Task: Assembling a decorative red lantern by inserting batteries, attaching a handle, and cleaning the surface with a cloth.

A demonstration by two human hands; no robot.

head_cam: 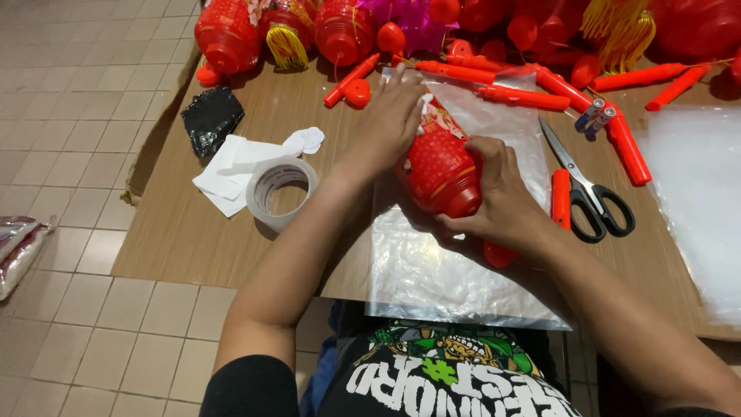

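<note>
At bench (177, 232) centre, on plastic bag (432, 270): red lantern (440, 166), likely light, crushable; best gripped at ends. Left hand (390, 120) clamped at twelve o'clock, right hand (502, 193) at four. Scissors (590, 185) at three.

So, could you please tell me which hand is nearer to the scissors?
Right. The right hand grips the red lantern just beside the scissors; the left hand lies on the lantern's far end, farther away.

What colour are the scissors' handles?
Black, on the scissors lying right of the hands; seen in the head view.
</note>
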